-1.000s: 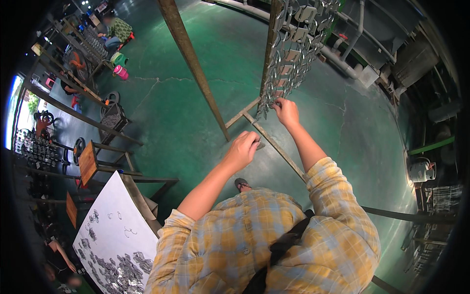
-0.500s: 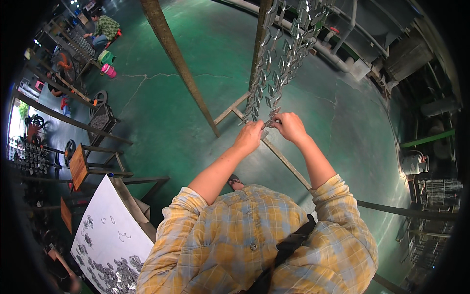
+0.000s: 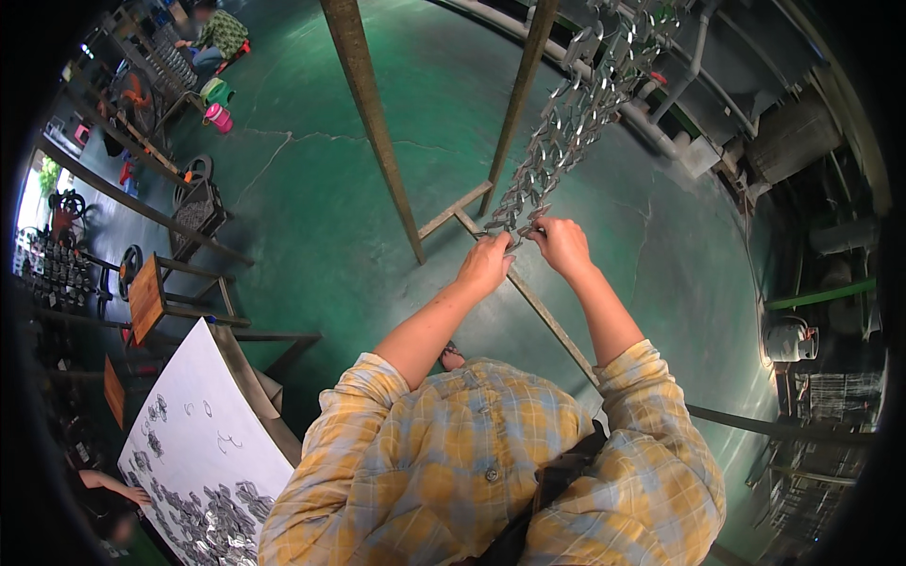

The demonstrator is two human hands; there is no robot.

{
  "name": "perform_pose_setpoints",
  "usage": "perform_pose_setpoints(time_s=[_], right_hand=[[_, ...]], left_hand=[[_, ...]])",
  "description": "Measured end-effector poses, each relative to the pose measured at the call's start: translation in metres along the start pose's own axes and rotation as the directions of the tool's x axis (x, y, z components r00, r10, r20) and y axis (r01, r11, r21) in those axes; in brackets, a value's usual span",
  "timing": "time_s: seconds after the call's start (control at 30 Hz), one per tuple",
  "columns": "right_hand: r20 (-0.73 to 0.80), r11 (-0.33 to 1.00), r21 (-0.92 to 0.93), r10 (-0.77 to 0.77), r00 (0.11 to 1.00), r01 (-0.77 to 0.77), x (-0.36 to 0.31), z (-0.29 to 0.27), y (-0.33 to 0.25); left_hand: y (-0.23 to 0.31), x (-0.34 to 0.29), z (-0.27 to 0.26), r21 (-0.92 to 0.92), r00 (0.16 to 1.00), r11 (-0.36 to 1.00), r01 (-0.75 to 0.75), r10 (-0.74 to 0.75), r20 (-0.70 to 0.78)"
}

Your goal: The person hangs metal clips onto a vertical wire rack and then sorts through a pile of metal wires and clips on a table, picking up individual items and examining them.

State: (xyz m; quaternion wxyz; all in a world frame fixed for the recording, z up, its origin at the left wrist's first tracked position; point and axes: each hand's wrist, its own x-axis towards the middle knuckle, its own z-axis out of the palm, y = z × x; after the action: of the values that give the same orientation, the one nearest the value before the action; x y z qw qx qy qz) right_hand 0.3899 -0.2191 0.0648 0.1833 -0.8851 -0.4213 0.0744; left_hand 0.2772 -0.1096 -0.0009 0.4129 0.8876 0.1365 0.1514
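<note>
Long strands of small shiny metal pieces [image 3: 566, 127] hang in front of me, slanting down from the upper right. At their lower ends my left hand [image 3: 485, 264] has its fingers closed on a small metal piece, mostly hidden by the fingers. Close beside it, my right hand [image 3: 563, 246] pinches the bottom of a neighbouring strand between thumb and fingertips. A small gap separates the two hands. The exact shape of the gripped pieces is too small to make out.
A metal frame [image 3: 373, 132] stands ahead, its lower bar [image 3: 547, 321] running under my hands. At left, a white tabletop [image 3: 212, 406] bears many loose metal pieces [image 3: 212, 519]; a co-worker's hand [image 3: 138, 494] touches its edge. A wooden stool [image 3: 147, 300] stands beyond it.
The strands now slant more to the right, and the view has shifted slightly. Both hands remain close together at the strand ends. A co-worker's hand has come onto the white tabletop's edge.
</note>
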Motion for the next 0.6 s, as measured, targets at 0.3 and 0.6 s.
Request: perform_pose_setpoints(time_s=[0.3,0.6], right_hand=[[-0.202,0.993,-0.101,0.044,0.978,-0.065,0.034,0.018,0.012],[-0.528,0.962,0.263,0.204,0.825,-0.071,0.003,0.057,0.029]], left_hand=[[-0.029,-0.060,-0.034,-0.032,0.992,0.999,-0.008,0.004,-0.125],[-0.072,-0.265,-0.111,-0.171,0.701,0.873,0.457,-0.472,-0.534]])
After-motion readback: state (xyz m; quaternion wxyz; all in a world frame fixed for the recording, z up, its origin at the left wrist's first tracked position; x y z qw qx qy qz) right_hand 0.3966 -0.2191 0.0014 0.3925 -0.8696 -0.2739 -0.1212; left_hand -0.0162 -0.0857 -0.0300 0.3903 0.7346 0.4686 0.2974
